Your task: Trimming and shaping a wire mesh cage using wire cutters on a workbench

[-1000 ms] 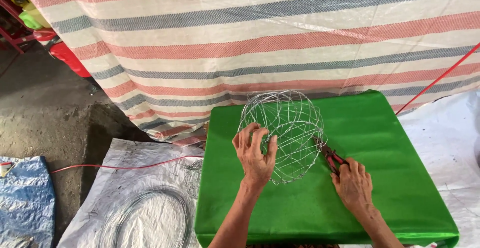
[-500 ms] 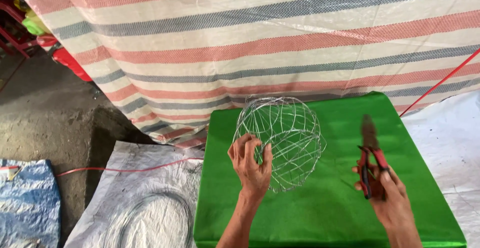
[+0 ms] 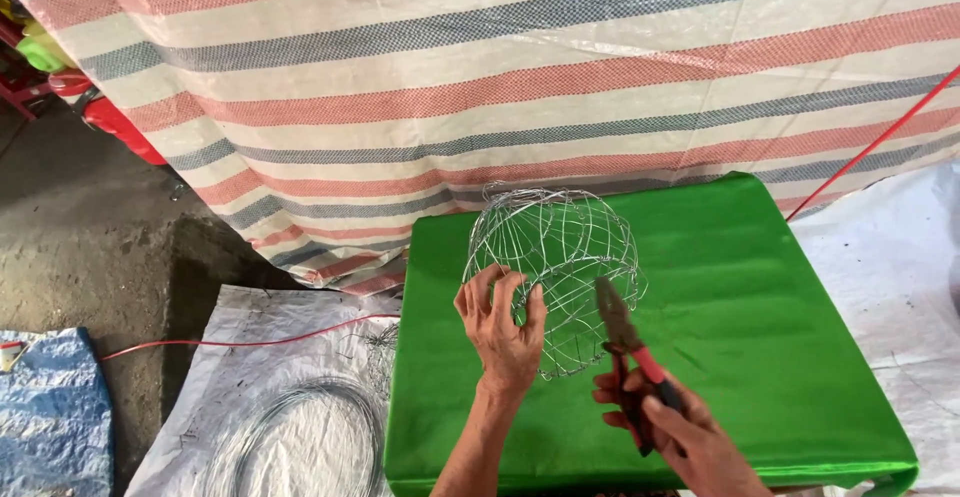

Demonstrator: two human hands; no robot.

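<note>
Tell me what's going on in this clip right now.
A person is working on a rounded wire cage over a green table. The left hand grips the cage's near side, holding it up. The right hand holds red-handled pliers, their tip pointed at the cage's wires. A coil of wire lies on the sheet at left.

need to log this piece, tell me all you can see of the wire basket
The wire basket is a rounded cage of thin, shiny silver wire in an open grid, with loose ends sticking out at its upper rim. It is tilted over the green table. The left hand grips its near side. The pliers in the right hand point at its lower edge.
</note>
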